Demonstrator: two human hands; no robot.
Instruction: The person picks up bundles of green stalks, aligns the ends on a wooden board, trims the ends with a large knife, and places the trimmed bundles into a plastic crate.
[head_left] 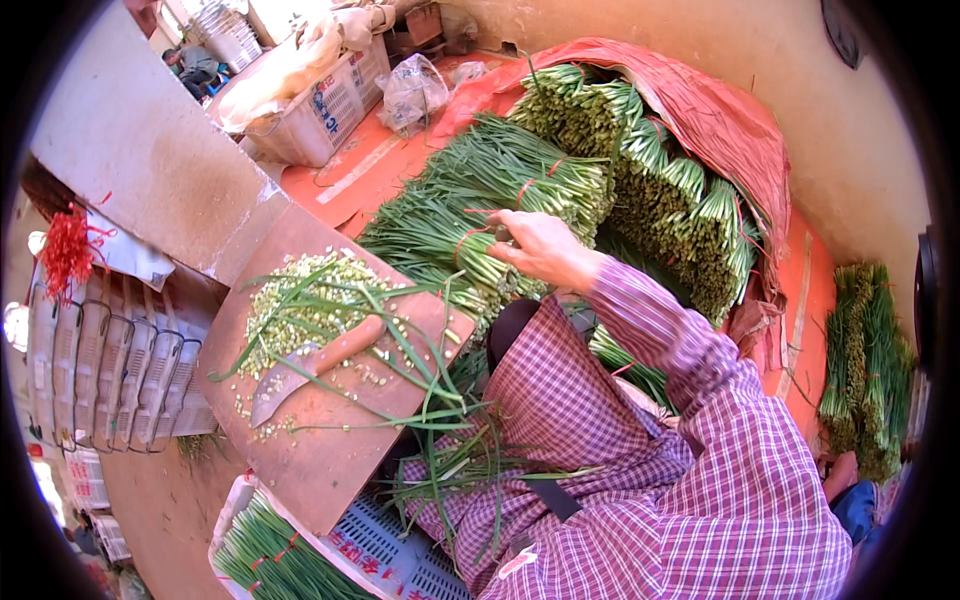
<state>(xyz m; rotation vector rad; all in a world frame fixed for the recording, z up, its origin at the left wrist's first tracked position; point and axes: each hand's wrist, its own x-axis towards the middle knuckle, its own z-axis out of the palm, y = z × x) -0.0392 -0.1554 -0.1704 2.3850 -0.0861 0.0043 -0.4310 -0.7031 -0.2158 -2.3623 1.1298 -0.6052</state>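
Note:
My right hand (548, 250) reaches over a bundle of garlic chives (425, 230), its fingers bent and pinched at a thin red tie (472, 236) around the pale stalk ends. The bundle lies beside other tied chives (560, 185). No part of my left hand shows. Closer to my left side, a brown board (300, 470) carries a heap of chopped pale stalk bits (310, 290) and loose green leaves. A knife (350, 345) with a wooden handle lies flat across the board, its blade toward the lower left. More loose leaves (455, 470) hang over my plaid-covered lap.
Stacked chive bundles (690, 180) stand under a red sheet (690, 85) by the wall. Further bundles (860, 370) lie at far right. A crate of chives (285, 550) sits below the board. Stacked crates (125, 370) and red ties (68, 255) are left; a white crate (325, 110) stands behind.

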